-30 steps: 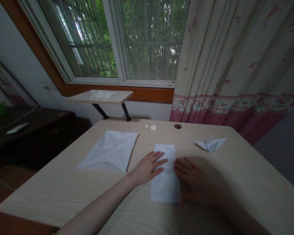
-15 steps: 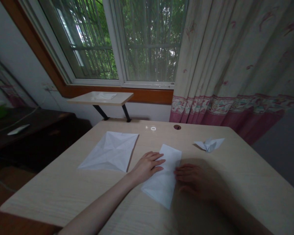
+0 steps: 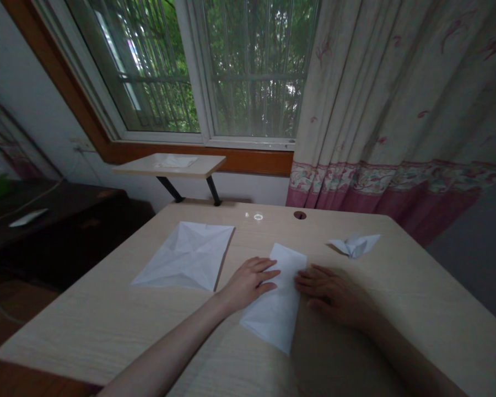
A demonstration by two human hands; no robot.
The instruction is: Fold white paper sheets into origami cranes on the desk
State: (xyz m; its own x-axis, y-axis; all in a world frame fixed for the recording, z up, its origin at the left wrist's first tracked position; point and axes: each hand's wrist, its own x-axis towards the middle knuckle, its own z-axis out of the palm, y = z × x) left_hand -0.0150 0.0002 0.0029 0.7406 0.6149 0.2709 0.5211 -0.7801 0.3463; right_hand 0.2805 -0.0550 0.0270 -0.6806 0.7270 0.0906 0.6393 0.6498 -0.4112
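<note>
The person's left hand (image 3: 248,284) lies open, fingers slightly spread, on the left side of a white rectangular sheet of folded paper (image 3: 275,317), pressing rather than gripping it. The right hand (image 3: 333,292) is also unclenched, its extended fingertips at the paper's right edge. This paper rests aslant on the pale wood-grain tabletop (image 3: 128,336), between the two hands. To its left, well clear of the fingers, lies a creased white square paper sheet (image 3: 188,256); beyond the right hand sits a small white winged paper figure (image 3: 357,246).
</note>
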